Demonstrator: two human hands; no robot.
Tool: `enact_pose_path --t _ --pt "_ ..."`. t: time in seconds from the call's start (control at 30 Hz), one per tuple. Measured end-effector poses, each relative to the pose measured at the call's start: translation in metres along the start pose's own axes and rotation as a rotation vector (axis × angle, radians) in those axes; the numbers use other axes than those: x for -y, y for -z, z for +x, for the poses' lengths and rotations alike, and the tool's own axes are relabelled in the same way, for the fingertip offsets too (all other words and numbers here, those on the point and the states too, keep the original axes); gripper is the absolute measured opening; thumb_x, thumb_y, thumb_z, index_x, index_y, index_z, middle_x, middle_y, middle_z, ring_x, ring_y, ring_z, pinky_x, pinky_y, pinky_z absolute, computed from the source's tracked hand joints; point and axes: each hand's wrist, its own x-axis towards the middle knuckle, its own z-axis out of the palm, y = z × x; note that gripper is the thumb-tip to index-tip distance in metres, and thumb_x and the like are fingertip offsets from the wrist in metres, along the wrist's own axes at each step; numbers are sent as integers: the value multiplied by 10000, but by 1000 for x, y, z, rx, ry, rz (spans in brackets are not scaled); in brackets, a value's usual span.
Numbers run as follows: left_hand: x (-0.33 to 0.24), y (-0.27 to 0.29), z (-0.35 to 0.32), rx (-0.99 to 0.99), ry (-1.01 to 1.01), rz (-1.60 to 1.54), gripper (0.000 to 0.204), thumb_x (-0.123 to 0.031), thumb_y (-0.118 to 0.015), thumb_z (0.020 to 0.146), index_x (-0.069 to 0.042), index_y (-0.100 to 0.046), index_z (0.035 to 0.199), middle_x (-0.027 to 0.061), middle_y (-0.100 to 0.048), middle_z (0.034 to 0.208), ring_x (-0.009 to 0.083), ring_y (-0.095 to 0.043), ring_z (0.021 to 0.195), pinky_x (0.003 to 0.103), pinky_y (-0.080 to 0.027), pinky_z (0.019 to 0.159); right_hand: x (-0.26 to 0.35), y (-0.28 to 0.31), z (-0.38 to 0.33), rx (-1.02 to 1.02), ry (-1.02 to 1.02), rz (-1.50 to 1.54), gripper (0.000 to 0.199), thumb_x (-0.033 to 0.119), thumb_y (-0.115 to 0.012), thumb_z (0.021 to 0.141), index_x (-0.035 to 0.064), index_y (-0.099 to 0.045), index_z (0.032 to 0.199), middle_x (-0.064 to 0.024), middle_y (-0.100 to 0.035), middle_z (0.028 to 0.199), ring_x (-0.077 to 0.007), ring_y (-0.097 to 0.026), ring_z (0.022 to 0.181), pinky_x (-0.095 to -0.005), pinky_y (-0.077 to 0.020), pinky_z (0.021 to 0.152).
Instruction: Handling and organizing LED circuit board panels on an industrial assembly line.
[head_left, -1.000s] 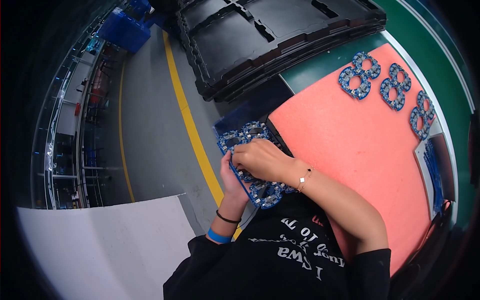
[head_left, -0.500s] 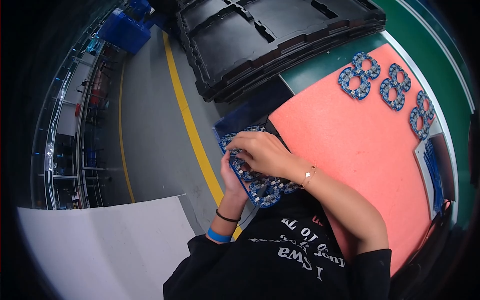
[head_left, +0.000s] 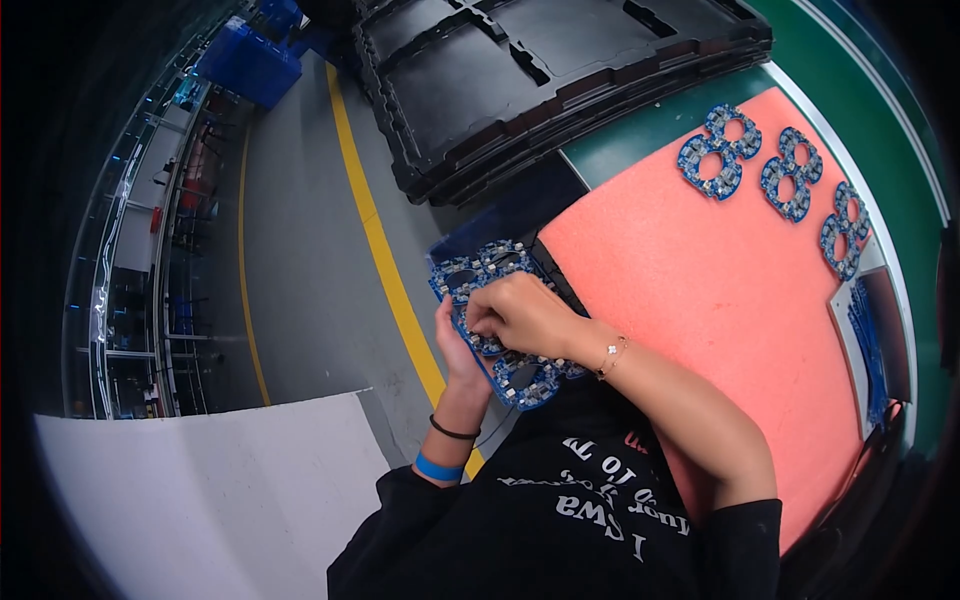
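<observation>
A blue circuit board panel (head_left: 528,385), dense with small components and round cut-outs, is held in front of my body. My left hand (head_left: 460,345) supports it from the left edge, thumb up along the side and the other fingers mostly hidden beneath. Over the panel's middle lies my right hand (head_left: 528,315), fingers curled in and pressed together against the board; what they pinch is hidden. Three separate figure-eight circuit boards, the left one (head_left: 727,151), the middle one (head_left: 795,171) and the right one (head_left: 847,228), lie in a row on a pink foam mat (head_left: 680,290).
A stack of black plastic trays (head_left: 450,110) stands at the far side, near a dark blue bin (head_left: 515,218). Thin blue sheets (head_left: 868,340) stand in a holder at the right edge. A white surface (head_left: 220,500) lies lower left, beside the yellow-lined grey floor (head_left: 300,220).
My right hand has drawn back from the panel's far end toward its middle, with its fingers curling in. More of the far end now shows. The panel has shifted slightly in my left hand.
</observation>
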Motion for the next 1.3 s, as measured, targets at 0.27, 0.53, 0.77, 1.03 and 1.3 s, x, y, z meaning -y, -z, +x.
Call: enact_pose_path --t 0.27,0.53,0.77,1.03,1.3 --pt "-5 -4 -8 80 -19 -55 422 -416 -314 873 -85 -522 1032 49 -586 916 163 -573 839 322 -482 755 -3 2 -4 -128 35 -140 77 30 -629 697 13 -613 770 -84 -584 828 -262 -589 771 -340 -463 662" --pt "-2 14 5 59 27 -30 528 -471 -285 851 -61 -506 1101 99 -575 1032 213 -547 979 370 -456 832 -7 -4 -4 19 22 -144 112 -31 -612 658 -10 -597 767 -134 -584 715 -293 -592 712 -348 -462 609" --pt "-8 8 -2 178 11 -213 470 -419 -273 875 -70 -496 1096 120 -600 955 250 -606 841 400 -509 753 0 5 1 -336 41 -118 112 -26 -606 679 6 -572 781 -107 -564 824 -290 -558 784 -352 -457 651" --pt "-7 14 -2 210 -22 -197 498 -416 -283 876 -49 -482 1147 143 -589 1039 270 -597 902 416 -507 763 -9 3 -5 4 -1 -345 159 19 -675 597 33 -581 724 -85 -573 783 -278 -571 750 -360 -463 640" --pt "-7 11 -3 144 25 -155 523 -462 -230 866 -85 -491 1118 112 -596 979 269 -588 817 435 -500 684 -9 3 1 -281 -8 -178 166 1 -652 596 28 -584 744 -97 -568 742 -292 -577 729 -371 -464 632"
